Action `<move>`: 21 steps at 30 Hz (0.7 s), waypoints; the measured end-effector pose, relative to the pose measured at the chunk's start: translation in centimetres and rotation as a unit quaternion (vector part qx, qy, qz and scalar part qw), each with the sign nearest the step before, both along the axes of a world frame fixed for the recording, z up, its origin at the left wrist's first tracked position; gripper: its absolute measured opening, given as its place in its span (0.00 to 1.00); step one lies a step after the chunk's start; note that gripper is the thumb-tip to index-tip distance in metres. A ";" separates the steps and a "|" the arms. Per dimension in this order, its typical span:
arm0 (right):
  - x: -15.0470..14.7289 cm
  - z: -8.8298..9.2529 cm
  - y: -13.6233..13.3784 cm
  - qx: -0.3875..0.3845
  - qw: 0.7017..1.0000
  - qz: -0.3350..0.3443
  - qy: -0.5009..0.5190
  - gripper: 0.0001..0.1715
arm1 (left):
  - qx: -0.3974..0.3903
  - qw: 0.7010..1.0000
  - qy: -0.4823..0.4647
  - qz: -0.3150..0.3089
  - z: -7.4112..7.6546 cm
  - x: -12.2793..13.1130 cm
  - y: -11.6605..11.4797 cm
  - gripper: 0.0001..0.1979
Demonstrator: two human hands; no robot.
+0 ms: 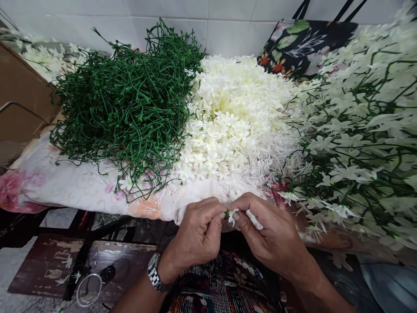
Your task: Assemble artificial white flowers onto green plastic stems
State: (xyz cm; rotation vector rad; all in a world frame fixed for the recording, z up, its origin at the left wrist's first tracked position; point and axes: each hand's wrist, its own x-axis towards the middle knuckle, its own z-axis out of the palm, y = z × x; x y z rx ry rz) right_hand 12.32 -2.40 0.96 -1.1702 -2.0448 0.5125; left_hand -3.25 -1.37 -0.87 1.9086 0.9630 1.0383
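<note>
My left hand (pixel 202 230), with a metal watch (pixel 156 271) on its wrist, pinches the tip of a green plastic stem (pixel 227 213) between thumb and forefinger. Facing it, my right hand (pixel 265 230) pinches a small white artificial flower (pixel 232 216) right against that stem tip. Both hands meet just over the table's front edge, above my lap. Beyond them lies a heap of loose white artificial flowers (pixel 224 130). A tangled pile of green plastic stems (pixel 130 100) is to its left. Thin white stamen pieces (pixel 273 158) are heaped to the right of the loose flowers.
Flowers joined to stems (pixel 361 143) form a big mound on the right. A black floral bag (pixel 302 50) leans on the tiled wall (pixel 176 8). Floral cloth (pixel 78 187) covers the table. A cardboard box (pixel 22 95) is far left. Below stands a brown wooden surface (pixel 120 265) with a clear ring-shaped item (pixel 79 292).
</note>
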 end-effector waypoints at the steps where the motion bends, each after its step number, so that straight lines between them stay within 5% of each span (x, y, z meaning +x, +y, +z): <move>1: -0.1 -0.1 0.0 -0.003 1.000 -0.003 0.005 0.07 | -0.001 1.000 0.002 0.003 0.0 0.0 0.0 0.12; 21: -0.6 -0.7 0.8 0.011 1.000 -0.021 0.007 0.08 | -0.021 0.997 0.056 0.049 0.5 0.8 0.9 0.14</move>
